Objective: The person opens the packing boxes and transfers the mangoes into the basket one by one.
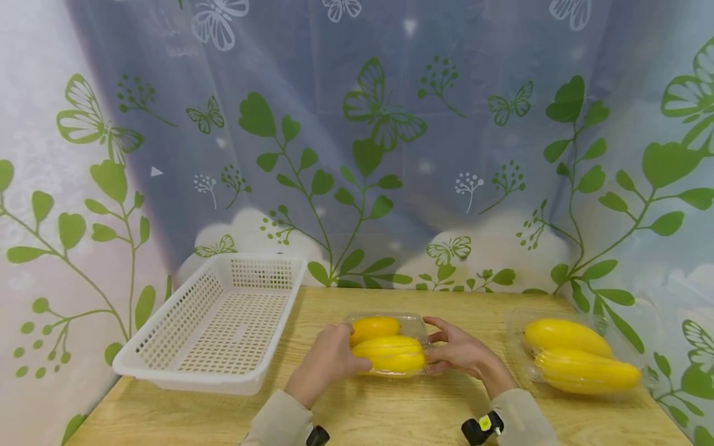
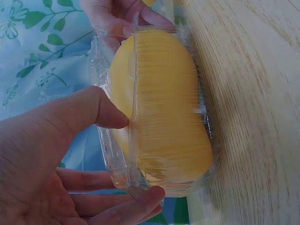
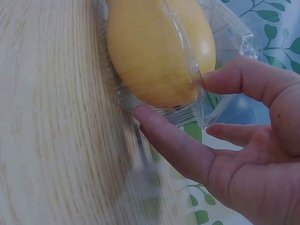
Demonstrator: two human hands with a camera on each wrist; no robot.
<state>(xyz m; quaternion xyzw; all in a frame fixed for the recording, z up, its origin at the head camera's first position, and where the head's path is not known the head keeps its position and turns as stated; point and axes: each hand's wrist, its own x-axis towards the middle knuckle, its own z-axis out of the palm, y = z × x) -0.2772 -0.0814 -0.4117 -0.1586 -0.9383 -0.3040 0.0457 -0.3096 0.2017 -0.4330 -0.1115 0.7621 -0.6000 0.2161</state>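
Observation:
A clear plastic box with smooth yellow fruits in it stands on the table in front of me. At its left end, my left hand grips the box. The left wrist view shows that thumb on the clear rim and the fingers round the end. My right hand holds the opposite end. In the right wrist view its thumb meets the rim and a finger touches the lower corner. I cannot tell whether the lid is closed.
On the left stands a white perforated plastic basket. To the right, a second clear plastic box holds large yellow fruits. Behind the wooden table hangs a curtain printed with leaves and butterflies.

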